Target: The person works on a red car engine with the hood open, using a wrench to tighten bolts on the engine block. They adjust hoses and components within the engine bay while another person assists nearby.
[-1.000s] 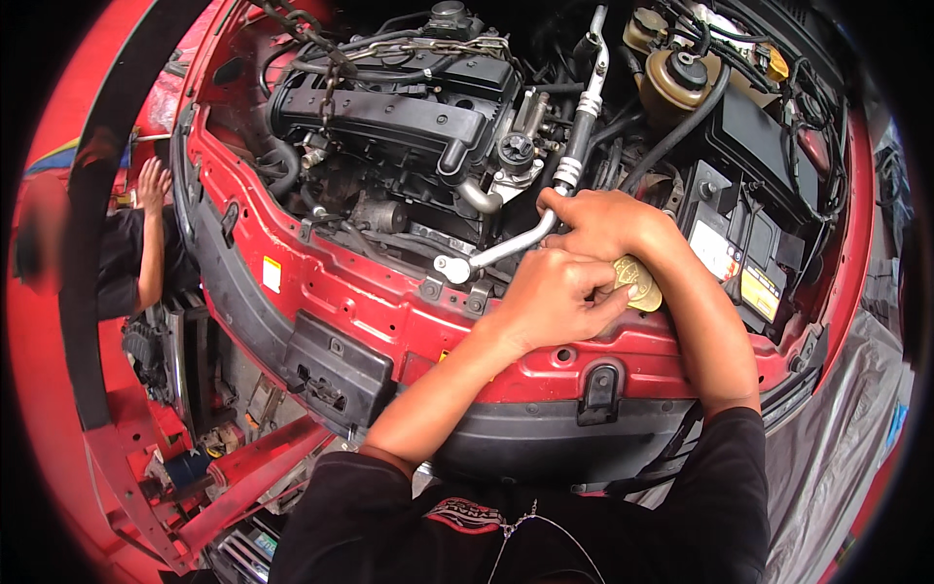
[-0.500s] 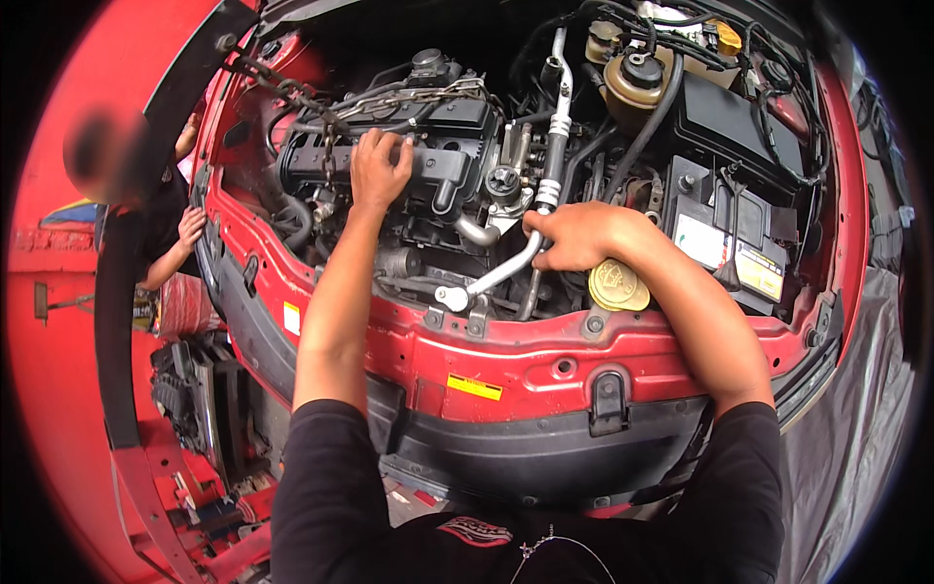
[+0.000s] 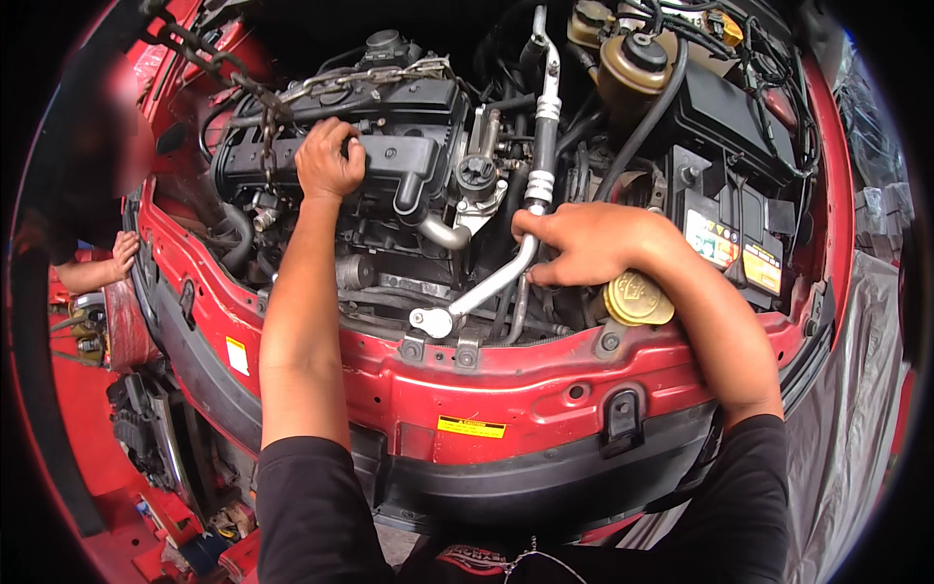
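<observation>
My left hand [image 3: 329, 161] lies over the black engine cover [image 3: 389, 156], fingers curled across its upper edge with the tips hidden. A steel chain [image 3: 269, 136] hangs just left of that hand and runs along the engine's top. On the other side, my right hand [image 3: 593, 243] grips a bent silver metal pipe [image 3: 496, 277], the thumb over it and the fingers partly behind it. The pipe's flat eyelet end points toward the red front crossmember [image 3: 545, 375]. Below my right wrist sits a round yellow cap [image 3: 639, 298].
The battery [image 3: 735, 234] and a black box [image 3: 725, 122] stand to the right, behind them a fluid reservoir [image 3: 632, 73] with hoses. At the left, another person's hand [image 3: 124, 255] rests near the car's edge. Car parts [image 3: 165, 428] lie on the floor there.
The view has shifted, so the engine and the other person appear farther left. My left hand stays on the engine cover and my right hand stays at the pipe.
</observation>
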A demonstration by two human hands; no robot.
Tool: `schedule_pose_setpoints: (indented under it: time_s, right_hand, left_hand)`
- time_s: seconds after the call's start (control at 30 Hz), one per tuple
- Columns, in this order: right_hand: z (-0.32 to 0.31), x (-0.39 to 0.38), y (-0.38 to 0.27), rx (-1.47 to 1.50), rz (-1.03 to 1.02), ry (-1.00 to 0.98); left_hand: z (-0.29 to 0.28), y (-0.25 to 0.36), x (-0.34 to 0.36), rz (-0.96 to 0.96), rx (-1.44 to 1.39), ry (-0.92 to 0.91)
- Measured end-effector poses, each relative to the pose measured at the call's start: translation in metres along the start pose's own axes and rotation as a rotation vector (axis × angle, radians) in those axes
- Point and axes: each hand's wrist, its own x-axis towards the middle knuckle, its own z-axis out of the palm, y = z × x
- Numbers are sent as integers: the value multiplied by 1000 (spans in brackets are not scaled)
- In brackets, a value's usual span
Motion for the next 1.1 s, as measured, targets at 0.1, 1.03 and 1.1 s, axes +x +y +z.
schedule_pose_setpoints:
  time_s: [0.1, 1.03, 1.1]
  right_hand:
    - [3, 3, 1, 14, -21, 5]
    - [5, 4, -4, 56, -10, 5]
    - [7, 5, -2, 66, -8, 4]
  left_hand:
    - [-3, -5, 0, 6, 0, -28]
    - [4, -20, 1, -15, 14, -20]
    - [5, -18, 1, -30, 5, -25]
